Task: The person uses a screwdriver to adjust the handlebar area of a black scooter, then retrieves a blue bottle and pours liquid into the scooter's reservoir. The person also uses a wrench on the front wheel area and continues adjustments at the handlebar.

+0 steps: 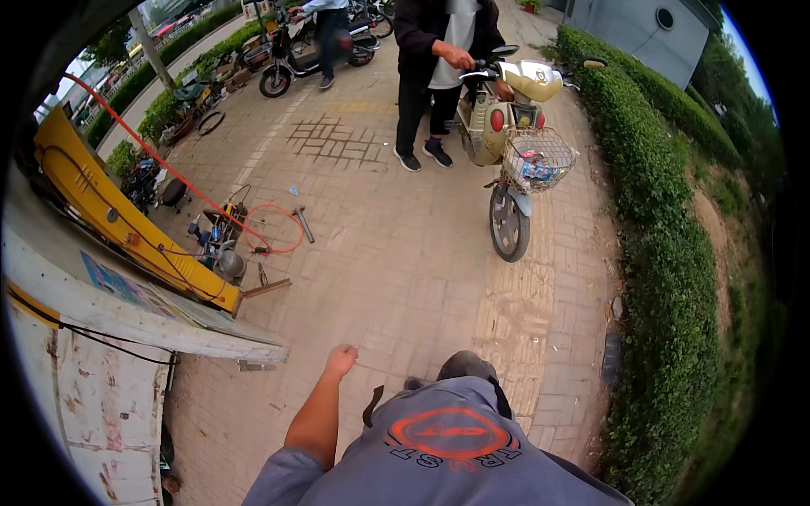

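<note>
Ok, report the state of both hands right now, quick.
Left hand: nothing visible in it; too small to tell whether it is open or closed.
Right hand: out of view, so its state cannot be told.

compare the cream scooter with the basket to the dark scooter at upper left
The cream scooter is pale, the dark scooter mostly black. The cream scooter carries a wire basket in front; the dark scooter shows none. The cream scooter roughly faces the camera, while the dark scooter points to the picture's left. Both stand upright.
</note>
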`<state>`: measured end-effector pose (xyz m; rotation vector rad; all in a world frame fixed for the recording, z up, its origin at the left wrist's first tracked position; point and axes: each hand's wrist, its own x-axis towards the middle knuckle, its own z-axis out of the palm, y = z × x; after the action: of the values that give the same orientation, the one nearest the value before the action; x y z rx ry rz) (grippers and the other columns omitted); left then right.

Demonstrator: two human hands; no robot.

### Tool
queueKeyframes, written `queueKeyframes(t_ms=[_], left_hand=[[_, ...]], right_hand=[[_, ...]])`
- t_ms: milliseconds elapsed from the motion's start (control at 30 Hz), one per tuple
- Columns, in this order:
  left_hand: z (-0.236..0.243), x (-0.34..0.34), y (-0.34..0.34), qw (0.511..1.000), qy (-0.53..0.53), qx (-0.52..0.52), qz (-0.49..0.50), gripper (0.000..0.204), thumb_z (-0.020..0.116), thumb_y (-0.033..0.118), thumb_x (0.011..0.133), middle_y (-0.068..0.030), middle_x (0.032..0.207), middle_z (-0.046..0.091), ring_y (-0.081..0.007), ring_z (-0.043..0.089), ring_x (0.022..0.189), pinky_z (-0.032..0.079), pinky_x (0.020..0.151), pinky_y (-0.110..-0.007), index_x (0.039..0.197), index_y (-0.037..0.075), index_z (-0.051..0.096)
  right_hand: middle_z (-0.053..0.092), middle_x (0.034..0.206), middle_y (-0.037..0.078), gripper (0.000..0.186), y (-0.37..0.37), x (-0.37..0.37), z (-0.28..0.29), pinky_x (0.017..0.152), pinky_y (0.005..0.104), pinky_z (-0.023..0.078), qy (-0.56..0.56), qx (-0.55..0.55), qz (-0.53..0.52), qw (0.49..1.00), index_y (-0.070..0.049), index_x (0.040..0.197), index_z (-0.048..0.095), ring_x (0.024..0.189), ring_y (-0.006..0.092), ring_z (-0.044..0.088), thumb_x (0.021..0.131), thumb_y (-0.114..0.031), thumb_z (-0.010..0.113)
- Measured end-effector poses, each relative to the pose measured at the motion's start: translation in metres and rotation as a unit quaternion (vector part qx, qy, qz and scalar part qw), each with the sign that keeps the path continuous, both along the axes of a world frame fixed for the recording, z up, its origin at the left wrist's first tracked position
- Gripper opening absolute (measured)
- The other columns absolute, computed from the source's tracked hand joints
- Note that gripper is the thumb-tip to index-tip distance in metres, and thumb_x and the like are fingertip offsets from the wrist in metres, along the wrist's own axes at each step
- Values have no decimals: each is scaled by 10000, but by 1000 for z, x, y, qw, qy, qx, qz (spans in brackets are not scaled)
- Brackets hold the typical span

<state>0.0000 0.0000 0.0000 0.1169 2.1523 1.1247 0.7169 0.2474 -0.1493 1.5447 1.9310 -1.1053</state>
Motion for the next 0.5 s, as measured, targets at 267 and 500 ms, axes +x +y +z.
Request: queueKeyframes(t_ms=[267, 500], left_hand=[[-16, -92, 120, 991, -84, 14, 105, 288, 569, 261, 934, -88, 841, 684, -133, 603, 669, 451, 538, -280, 1015, -4, 646], [-76, -94, 35, 921, 125, -184, -321, 353, 581, 365, 861, -167, 799, 672, -336, 657, 710, 510, 633, -450, 762, 26, 590]], right_hand=[[656, 728, 148, 181, 202, -226, 69, 480, 433, 440, -50, -148, -246, 957, 7, 874, 603, 594, 289, 636, 886, -174, 588], [701, 912, 192, 379, 544, -632, 116, 759, 381, 530, 286, 248, -71, 923, 60, 1068, 657, 841, 314, 680, 850, -246, 606]])
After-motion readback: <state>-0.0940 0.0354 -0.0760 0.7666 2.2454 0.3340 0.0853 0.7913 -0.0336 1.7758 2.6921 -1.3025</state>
